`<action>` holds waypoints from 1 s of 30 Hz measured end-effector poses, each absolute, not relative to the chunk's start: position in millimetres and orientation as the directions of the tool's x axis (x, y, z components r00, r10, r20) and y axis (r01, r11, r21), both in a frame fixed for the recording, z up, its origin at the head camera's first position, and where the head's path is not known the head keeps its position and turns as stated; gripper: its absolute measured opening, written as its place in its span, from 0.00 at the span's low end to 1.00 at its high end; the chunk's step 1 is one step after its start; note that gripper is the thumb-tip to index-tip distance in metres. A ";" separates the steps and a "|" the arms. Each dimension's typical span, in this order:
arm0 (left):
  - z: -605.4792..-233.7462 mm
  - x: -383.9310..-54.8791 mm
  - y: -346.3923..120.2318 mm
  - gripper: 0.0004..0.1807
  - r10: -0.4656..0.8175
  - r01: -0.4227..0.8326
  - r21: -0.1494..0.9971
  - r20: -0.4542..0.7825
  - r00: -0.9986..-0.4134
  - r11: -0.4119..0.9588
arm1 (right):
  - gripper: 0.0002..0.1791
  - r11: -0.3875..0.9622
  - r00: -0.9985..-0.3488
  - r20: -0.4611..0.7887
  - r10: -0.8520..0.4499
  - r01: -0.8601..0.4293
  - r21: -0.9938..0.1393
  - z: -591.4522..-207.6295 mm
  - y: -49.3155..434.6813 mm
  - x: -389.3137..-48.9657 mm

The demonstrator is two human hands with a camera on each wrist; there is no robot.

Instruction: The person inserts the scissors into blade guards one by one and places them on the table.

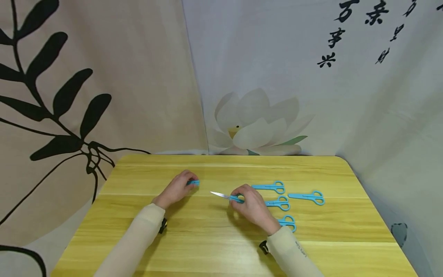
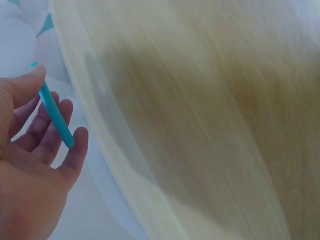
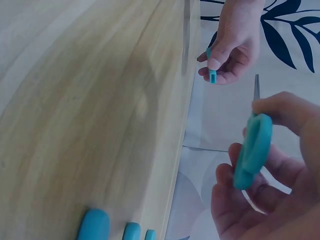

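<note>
My left hand (image 1: 175,189) pinches a small blue blade cover (image 2: 56,116) between thumb and fingers, above the left part of the table. In the right wrist view, the hollow end of this cover (image 3: 213,77) faces the other hand. My right hand (image 1: 252,204) grips a pair of scissors (image 1: 236,198) by its blue handles. Its bare silver blade (image 1: 219,194) points left toward the cover, with a gap between them. Thumb and fingers hold the handle loop (image 3: 254,150) from both sides, the blade partly hidden behind the thumb.
On the wooden table (image 1: 207,246), several sheathed blue scissors lie to the right: one pair at the back (image 1: 273,187), one farthest right (image 1: 311,197), one beside my right hand (image 1: 282,203), another partly behind my wrist (image 1: 288,222). A printed curtain (image 1: 155,77) hangs behind.
</note>
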State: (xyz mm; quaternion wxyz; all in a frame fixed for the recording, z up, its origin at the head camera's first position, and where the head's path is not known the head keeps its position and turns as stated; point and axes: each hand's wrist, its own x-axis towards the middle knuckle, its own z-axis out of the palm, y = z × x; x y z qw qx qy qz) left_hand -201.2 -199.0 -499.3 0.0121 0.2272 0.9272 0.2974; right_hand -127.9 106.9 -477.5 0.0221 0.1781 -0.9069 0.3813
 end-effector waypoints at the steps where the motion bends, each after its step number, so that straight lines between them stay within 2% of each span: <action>1: -497.9 -199.6 -197.5 0.10 0.424 0.411 0.563 0.115 -0.898 0.717 | 0.05 0.645 -0.937 0.182 -0.298 -0.339 -0.685 -477.3 106.9 -127.9; 17: -483.4 -174.2 -182.6 0.09 0.385 0.384 0.635 0.144 -0.912 0.671 | 0.06 0.646 -0.939 0.233 -0.255 -0.345 -0.682 -474.1 124.7 -124.2; 30: -475.5 -153.3 -168.5 0.09 0.368 0.417 0.647 0.219 -0.904 0.639 | 0.07 0.608 -0.890 0.359 -0.281 -0.455 -0.651 -475.5 135.2 -121.5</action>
